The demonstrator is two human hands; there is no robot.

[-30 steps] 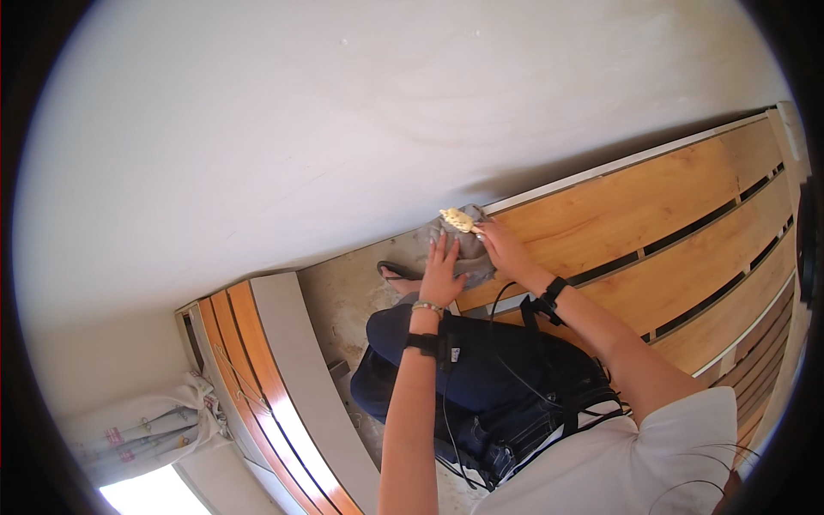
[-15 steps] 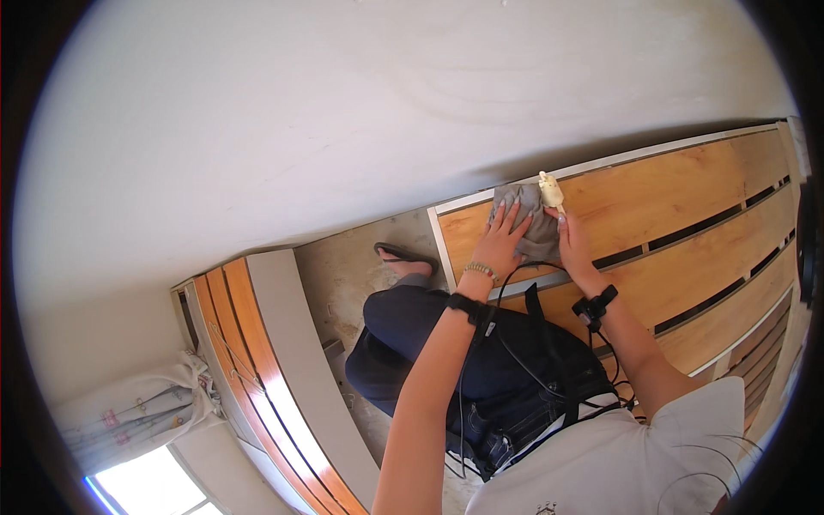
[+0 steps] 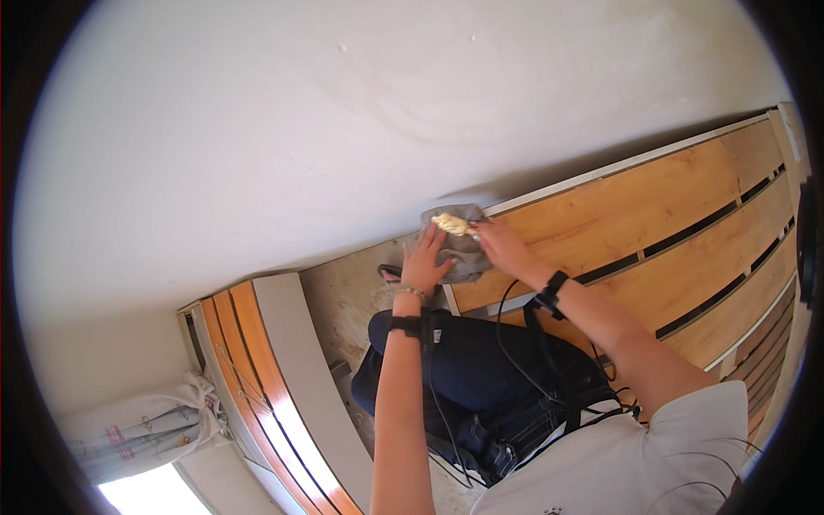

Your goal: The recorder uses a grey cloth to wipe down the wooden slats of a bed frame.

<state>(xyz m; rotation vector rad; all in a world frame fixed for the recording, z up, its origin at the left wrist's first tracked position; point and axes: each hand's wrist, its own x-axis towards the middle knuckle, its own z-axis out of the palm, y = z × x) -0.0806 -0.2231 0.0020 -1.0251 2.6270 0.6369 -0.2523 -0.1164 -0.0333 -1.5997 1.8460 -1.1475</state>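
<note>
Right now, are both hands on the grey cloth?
Yes: the left hand lies flat on the grey cloth and the right hand touches its edge.

A white wall (image 3: 343,129) blocks passage directly beyond the grey cloth (image 3: 459,249); the wooden slatted bed frame (image 3: 652,215) lies open to the right.

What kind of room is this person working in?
Probably a bedroom at home: a slatted wooden bed frame with no mattress stands against a plain white wall, and a patterned curtain hangs by a bright window.
</note>
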